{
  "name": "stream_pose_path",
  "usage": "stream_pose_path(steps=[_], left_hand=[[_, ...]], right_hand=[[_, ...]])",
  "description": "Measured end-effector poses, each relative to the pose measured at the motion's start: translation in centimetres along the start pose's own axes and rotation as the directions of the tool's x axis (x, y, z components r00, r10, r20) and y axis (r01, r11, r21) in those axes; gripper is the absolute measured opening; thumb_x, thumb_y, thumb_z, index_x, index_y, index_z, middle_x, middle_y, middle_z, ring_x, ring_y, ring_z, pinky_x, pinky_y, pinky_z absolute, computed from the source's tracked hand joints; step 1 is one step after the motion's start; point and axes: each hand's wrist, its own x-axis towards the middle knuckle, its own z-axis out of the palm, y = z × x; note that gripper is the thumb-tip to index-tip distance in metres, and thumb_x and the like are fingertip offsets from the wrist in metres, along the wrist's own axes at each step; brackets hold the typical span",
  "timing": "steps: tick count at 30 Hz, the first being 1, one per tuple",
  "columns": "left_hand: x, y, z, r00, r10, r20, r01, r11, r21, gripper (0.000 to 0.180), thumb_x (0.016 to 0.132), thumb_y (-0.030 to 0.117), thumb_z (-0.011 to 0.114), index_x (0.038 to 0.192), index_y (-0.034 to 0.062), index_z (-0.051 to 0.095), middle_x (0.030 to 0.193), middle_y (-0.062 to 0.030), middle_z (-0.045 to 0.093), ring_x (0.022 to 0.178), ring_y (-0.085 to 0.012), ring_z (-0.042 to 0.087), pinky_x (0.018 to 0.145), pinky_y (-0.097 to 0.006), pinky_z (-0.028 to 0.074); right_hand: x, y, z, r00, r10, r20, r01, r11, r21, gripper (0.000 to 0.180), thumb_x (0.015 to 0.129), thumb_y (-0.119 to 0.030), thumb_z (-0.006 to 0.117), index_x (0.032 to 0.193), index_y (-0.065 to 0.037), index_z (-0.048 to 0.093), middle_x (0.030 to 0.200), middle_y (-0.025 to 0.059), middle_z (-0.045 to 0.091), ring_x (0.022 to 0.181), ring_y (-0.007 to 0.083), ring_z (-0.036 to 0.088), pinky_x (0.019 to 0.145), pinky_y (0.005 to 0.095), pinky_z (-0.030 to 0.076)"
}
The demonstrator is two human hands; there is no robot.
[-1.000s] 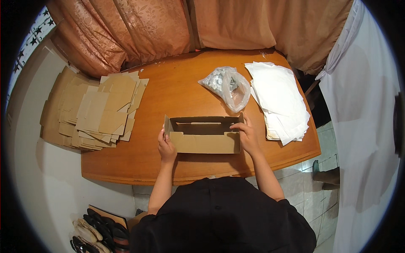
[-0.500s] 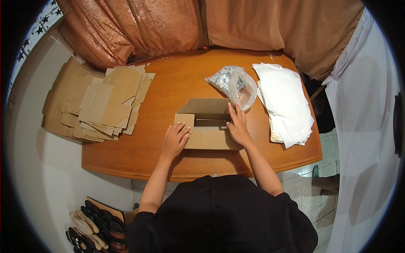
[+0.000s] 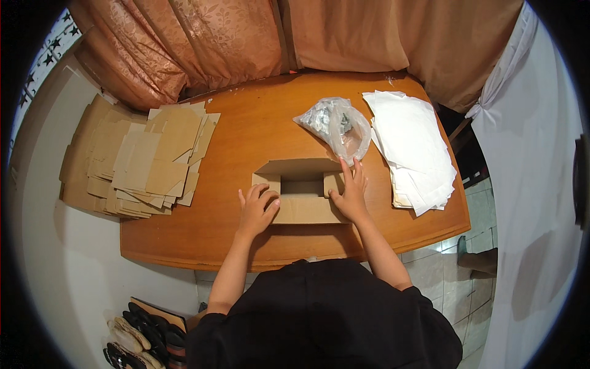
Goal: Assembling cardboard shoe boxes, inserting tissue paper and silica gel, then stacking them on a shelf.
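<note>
A brown cardboard box (image 3: pixel 307 211) stands near the front edge of the table, its top uncovered and its dark inside showing. The short flaps at both ends lie inward over the opening, while the long far flap tilts back. At the left end, my left hand (image 3: pixel 257 211) rests with fingers apart and slightly bent on the flap and corner. My right hand (image 3: pixel 351 192) lies over the right end, fingers stretched away from me and thumb on the folded right flap (image 3: pixel 332 183). Neither hand is wrapped round anything. Part of the right end is hidden under my right hand.
A clear plastic bag (image 3: pixel 337 126) of small silvery pieces sits just beyond the box. White paper sheets (image 3: pixel 415 147) are stacked on the right, flat cardboard pieces (image 3: pixel 147 157) on the left. Shoes (image 3: pixel 144 335) stand below left; another person's foot (image 3: pixel 470 261) shows on the floor at right.
The box's right short flap has been turned inward under my right hand. My left fingers have lifted and spread a little. The view has shifted slightly.
</note>
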Motion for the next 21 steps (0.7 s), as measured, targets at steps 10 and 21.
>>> stream_pose_path(steps=[10, 21], left_hand=[[-0.4, -0.7, 2.0, 0.973, 0.045, -0.228, -0.033, 0.998, 0.058, 0.061, 0.074, 0.029, 0.066, 0.127, 0.0114, 0.04, 0.129, -0.0137, 0.039, 0.123, -0.032, 0.034, 0.104, -0.058, 0.017], [0.9, -1.2, 0.3, 0.917, -0.047, -0.395, -0.074, 0.956, -0.286, 0.062, 0.082, 0.016, 0.059, 0.137, 0.0057, 0.033, 0.138, -0.0183, 0.031, 0.126, -0.0349, 0.03, 0.103, -0.042, 0.028]], right_hand=[[0.2, -0.9, 0.1, 0.979, 0.199, 0.05, -0.16, 0.892, -0.423, 0.101, 0.062, -0.021, 0.079, 0.143, -0.024, 0.019, 0.145, 0.0186, 0.015, 0.136, 0.039, 0.011, 0.099, 0.0696, 0.013], [-0.5, 2.3, -0.1, 0.996, 0.021, 0.088, -0.017, 0.999, -0.049, 0.079, 0.062, -0.038, 0.075, 0.13, -0.021, 0.039, 0.141, 0.0131, 0.026, 0.135, 0.0342, 0.017, 0.102, 0.0642, 0.007]])
